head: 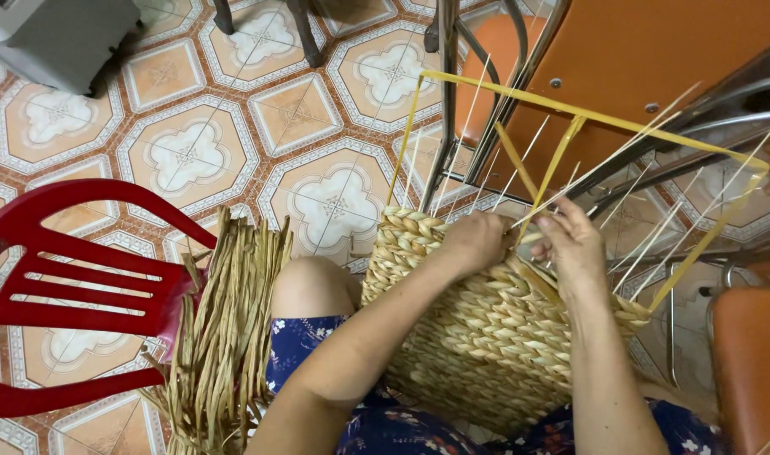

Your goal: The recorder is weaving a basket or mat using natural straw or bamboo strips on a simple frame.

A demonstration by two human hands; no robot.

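Both hands work at the top rim of the woven basket (486, 337): the left hand (477, 240) clenches over the rim, and the right hand (574, 244) pinches a pale strand (528, 238) just above it.

Straw bundle (220, 337) left of basket (477, 337)

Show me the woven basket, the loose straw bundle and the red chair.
woven basket (486, 337), head view, middle of its braided side.
straw bundle (225, 329), head view, mid-length of the strands.
red chair (73, 291), head view, a slat of its back.
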